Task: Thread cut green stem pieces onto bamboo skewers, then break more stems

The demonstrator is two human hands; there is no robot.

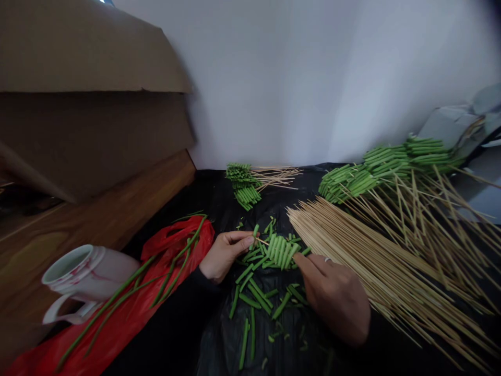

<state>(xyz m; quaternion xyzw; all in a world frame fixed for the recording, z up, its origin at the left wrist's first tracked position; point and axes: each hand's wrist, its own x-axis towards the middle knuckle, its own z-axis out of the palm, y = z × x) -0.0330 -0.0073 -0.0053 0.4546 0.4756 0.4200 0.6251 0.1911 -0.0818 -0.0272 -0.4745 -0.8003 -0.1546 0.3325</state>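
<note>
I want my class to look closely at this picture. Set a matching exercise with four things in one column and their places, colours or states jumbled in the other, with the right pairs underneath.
Column 1
1. Left hand
2. Right hand
3. Mug
4. Bare sticks

Column 2
A. Pale with reddish markings, towards the left of the picture
B. Gripping a loaded skewer with a row of green pieces
C. Tan, lying spread out on the right
D. Pinching a single green piece

Right pairs: 1-D, 2-B, 3-A, 4-C

Dark sleeves point(180, 316), pale finger ring point(327, 259)
</note>
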